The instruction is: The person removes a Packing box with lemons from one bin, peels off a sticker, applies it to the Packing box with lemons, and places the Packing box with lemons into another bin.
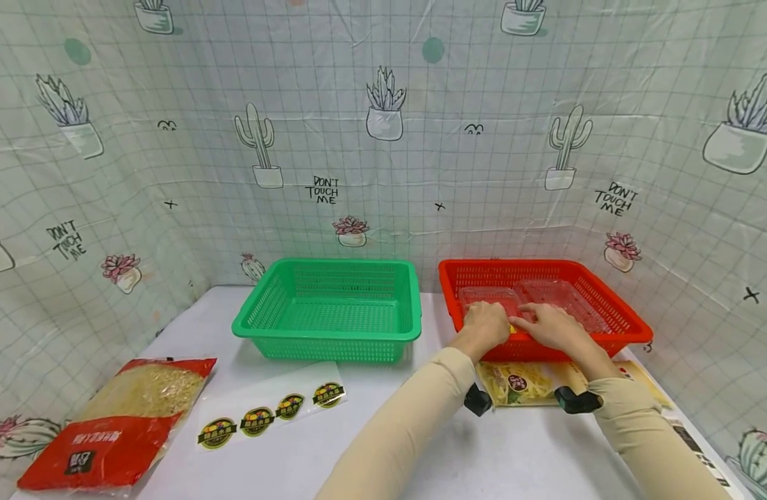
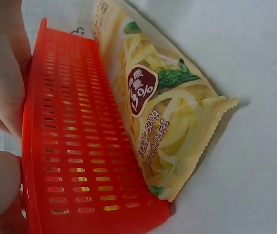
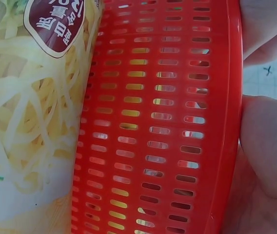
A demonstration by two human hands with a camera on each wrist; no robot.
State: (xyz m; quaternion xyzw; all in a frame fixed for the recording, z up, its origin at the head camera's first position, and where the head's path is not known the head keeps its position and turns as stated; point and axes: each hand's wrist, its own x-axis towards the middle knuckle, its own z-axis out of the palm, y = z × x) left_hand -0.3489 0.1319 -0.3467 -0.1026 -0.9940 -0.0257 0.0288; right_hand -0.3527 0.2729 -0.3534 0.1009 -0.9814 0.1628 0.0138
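Observation:
Both hands reach over the near rim of the red plastic basket (image 1: 627, 323). My left hand (image 1: 486, 323) bends down inside it, its fingertips hidden. Close by on its right is my right hand (image 1: 554, 328), with thumb and forefinger pointing toward the left one. A small bit of something yellow (image 1: 513, 328) shows between them; its kind is unclear. Clear plastic boxes (image 1: 561, 298) lie in the basket. Through the slotted wall (image 2: 80, 146) more yellow is visible in the left wrist view. The basket wall and the hands hide whatever the fingers touch.
A yellow noodle packet (image 1: 527, 384) lies against the basket's front. To the left stands a green basket (image 1: 333, 333). Before it lies a clear sheet with several round stickers (image 1: 258, 421). A red-and-clear bag (image 1: 117, 423) rests at the far left. Patterned cloth (image 1: 383, 173) hangs behind.

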